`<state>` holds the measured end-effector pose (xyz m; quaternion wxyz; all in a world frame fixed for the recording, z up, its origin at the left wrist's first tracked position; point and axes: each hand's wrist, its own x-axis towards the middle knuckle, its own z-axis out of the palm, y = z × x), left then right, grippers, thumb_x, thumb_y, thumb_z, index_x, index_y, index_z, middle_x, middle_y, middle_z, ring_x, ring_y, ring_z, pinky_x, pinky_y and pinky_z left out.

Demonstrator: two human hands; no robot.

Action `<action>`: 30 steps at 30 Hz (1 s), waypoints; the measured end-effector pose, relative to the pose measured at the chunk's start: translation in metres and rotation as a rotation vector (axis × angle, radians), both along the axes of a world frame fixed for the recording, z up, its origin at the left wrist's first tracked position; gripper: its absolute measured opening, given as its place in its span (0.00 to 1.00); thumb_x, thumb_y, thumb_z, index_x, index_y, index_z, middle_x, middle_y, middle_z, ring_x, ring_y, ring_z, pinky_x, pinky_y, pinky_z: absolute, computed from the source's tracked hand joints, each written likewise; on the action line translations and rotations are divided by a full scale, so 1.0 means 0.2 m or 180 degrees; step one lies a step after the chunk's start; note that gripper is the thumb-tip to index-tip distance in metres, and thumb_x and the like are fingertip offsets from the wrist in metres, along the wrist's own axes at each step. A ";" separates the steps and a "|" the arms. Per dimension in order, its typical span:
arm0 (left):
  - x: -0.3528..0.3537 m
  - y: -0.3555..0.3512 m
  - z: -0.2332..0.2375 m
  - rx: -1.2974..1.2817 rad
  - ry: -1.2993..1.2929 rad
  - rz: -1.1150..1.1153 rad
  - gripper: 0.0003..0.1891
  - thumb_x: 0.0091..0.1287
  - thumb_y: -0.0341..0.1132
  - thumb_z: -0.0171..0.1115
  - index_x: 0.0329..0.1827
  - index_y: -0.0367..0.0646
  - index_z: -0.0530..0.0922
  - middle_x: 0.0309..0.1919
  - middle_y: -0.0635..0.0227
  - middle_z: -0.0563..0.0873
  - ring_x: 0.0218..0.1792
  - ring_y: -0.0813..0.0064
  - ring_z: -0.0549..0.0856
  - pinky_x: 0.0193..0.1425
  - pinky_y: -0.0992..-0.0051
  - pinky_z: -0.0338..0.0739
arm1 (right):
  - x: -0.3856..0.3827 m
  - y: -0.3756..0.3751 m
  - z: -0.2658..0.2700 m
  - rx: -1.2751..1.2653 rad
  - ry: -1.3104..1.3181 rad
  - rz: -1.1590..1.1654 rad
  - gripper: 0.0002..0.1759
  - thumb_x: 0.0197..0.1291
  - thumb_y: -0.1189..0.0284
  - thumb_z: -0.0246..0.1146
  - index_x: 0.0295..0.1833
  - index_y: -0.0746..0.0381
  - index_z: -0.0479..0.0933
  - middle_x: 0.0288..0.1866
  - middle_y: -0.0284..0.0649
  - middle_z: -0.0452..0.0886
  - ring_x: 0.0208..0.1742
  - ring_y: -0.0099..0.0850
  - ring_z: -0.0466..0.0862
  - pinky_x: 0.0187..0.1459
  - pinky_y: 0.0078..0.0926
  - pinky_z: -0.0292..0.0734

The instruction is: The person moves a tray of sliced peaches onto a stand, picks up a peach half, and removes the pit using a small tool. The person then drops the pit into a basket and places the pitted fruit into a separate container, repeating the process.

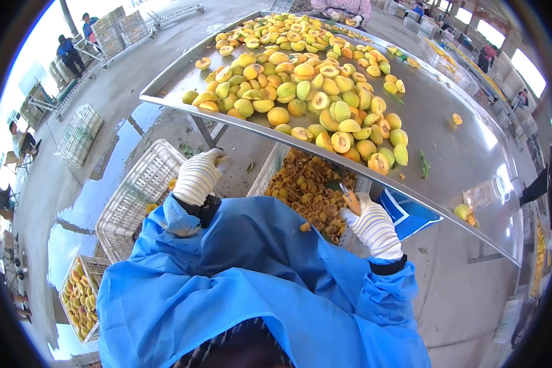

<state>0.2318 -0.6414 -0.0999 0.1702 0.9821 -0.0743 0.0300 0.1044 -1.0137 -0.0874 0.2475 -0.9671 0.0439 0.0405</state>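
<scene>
We've got the left hand [197, 178], white striped glove, curled below the shiny steel table [460, 153], grip unclear | right hand [373, 228] clamping a small orange-and-silver tool [349, 199] over the white crate of brown pits [306, 190] under the table | halved yellow peaches [313, 92] heaped on the table

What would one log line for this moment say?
left hand: gloved, near white crate | right hand: gripping small tool over crate of brownish scraps | metal table: halved yellow fruit piled

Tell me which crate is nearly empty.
The white crate beside the left hand; the crate under the table and the lower-left one hold fruit.
</scene>
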 end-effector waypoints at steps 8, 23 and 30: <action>0.26 0.13 0.13 0.0202 -0.0515 0.0237 0.25 0.67 0.50 0.62 0.63 0.48 0.78 0.45 0.51 0.88 0.46 0.52 0.87 0.53 0.62 0.80 | 0.03 0.06 0.01 0.0199 -0.0155 0.0209 0.29 0.61 0.51 0.65 0.54 0.66 0.75 0.39 0.60 0.82 0.43 0.59 0.81 0.44 0.46 0.77; 0.79 -0.71 -0.02 -0.0446 0.0134 -0.0391 0.25 0.63 0.50 0.66 0.59 0.46 0.79 0.49 0.59 0.87 0.50 0.59 0.86 0.54 0.60 0.80 | 0.03 0.04 -0.05 0.0278 -0.0203 0.0296 0.30 0.65 0.48 0.60 0.54 0.66 0.74 0.40 0.61 0.82 0.45 0.58 0.81 0.46 0.45 0.76; 0.33 -0.62 0.05 -0.5502 0.2398 -0.0733 0.26 0.66 0.63 0.61 0.48 0.47 0.80 0.35 0.68 0.86 0.25 0.79 0.82 0.22 0.81 0.73 | 0.03 0.15 -0.02 0.1750 -0.0836 0.0259 0.23 0.68 0.56 0.60 0.56 0.63 0.72 0.33 0.56 0.82 0.37 0.57 0.83 0.39 0.48 0.75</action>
